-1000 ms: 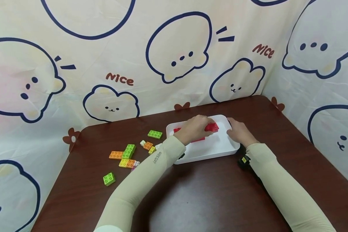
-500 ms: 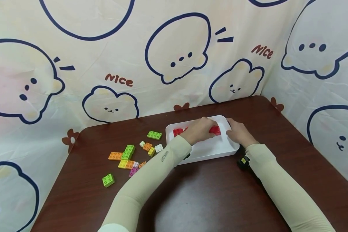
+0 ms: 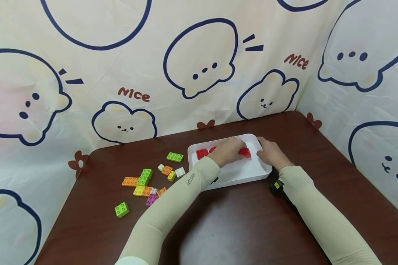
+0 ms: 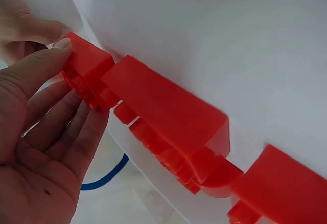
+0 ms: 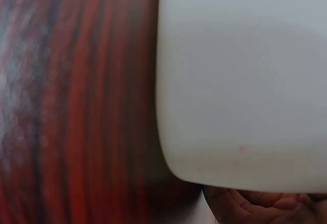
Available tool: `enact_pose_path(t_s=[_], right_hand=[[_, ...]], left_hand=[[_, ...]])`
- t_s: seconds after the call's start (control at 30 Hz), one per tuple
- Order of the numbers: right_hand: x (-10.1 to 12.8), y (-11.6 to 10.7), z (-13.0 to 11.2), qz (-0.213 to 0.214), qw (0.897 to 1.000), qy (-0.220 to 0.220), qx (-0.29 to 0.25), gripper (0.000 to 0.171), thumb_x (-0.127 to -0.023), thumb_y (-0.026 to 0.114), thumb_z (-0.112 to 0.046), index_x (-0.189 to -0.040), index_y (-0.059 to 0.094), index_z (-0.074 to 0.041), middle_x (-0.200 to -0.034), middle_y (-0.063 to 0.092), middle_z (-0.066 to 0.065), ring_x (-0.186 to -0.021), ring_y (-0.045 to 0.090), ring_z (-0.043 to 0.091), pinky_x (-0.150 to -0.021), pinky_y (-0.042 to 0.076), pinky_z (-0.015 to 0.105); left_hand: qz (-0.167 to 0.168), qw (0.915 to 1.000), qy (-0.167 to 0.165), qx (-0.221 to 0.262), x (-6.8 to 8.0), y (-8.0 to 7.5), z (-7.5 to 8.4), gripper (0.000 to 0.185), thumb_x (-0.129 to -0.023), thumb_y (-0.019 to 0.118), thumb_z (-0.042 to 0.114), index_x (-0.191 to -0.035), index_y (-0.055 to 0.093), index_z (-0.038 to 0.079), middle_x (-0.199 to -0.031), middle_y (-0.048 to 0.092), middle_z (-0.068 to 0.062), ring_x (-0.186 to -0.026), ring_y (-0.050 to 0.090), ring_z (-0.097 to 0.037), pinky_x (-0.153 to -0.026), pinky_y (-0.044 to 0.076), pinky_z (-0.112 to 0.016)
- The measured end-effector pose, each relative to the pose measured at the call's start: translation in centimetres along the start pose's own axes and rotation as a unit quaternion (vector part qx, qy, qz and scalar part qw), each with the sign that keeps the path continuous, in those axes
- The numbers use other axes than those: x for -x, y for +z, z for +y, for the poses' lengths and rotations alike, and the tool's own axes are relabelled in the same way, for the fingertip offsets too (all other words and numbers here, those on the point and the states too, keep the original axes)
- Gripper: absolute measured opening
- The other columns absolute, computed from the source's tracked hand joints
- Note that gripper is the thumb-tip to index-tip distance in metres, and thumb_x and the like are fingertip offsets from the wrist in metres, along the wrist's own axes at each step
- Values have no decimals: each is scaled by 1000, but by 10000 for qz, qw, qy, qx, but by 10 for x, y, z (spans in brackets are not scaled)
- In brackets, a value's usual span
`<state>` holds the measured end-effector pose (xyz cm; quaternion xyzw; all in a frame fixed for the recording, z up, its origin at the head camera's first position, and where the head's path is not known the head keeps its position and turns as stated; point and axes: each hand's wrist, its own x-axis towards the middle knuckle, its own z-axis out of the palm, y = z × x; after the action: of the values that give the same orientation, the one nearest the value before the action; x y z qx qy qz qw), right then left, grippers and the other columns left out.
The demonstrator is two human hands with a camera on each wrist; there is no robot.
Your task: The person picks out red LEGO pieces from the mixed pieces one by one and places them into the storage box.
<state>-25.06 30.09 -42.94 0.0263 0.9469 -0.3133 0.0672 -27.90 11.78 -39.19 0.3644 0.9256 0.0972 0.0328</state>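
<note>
My left hand is over the white tray, reaching into its back part. Between thumb and fingers it pinches a small red toy building brick at the right end of a row of red bricks. Beside that one, a longer red brick lies along the tray wall, and another red brick follows. The head view shows a red brick near the tray's left end; my left hand hides the middle of the row. My right hand grips the tray's right edge, its fingers partly hidden by the wall.
Left of the tray, several loose bricks lie on the brown table: a green brick, a white brick, a magenta brick and a lone green brick. A patterned curtain borders the back and sides.
My left hand has shifted right and slightly down with the red brick, which has come down into line with the row. The right hand keeps its grip on the tray.
</note>
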Motion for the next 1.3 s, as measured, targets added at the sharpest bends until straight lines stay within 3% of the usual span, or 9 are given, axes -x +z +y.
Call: enact_pose_path(t_s=[0.5,1.0,1.17,1.3], right_hand=[[0,-1,-4,49,9999,-114,40,63,-101,54,-9,-156,25,6,-154,34,31,-138,39,46,-110,35,61],[-1,3,-4,-12,9999,-103,78,63,-101,54,-8,-156,26,5,-154,36,31,-137,41,46,-110,36,61],[-1,3,-2,55,9999,-143,57,63,-100,54,-9,-155,26,6,-153,36,32,-137,41,47,-110,36,62],[-1,1,3,63,9997,-191,112,63,-100,54,-9,-155,27,6,-153,36,32,-137,41,48,-110,35,63]], left_hand=[[44,10000,22,80,-2,4,-5,35,-87,82,23,-120,77,17,-108,74,0,-92,62,-11,-95,52,-22],[-190,9996,-61,196,3,8,-9,40,-85,82,23,-125,75,20,-115,74,2,-99,65,-10,-94,52,-20],[-139,9998,43,102,7,1,-5,41,-86,82,25,-126,74,19,-116,74,1,-104,68,-12,-96,52,-22],[92,9993,288,202,16,-16,0,40,-91,78,25,-129,72,15,-121,73,-2,-111,68,-15,-97,51,-25]])
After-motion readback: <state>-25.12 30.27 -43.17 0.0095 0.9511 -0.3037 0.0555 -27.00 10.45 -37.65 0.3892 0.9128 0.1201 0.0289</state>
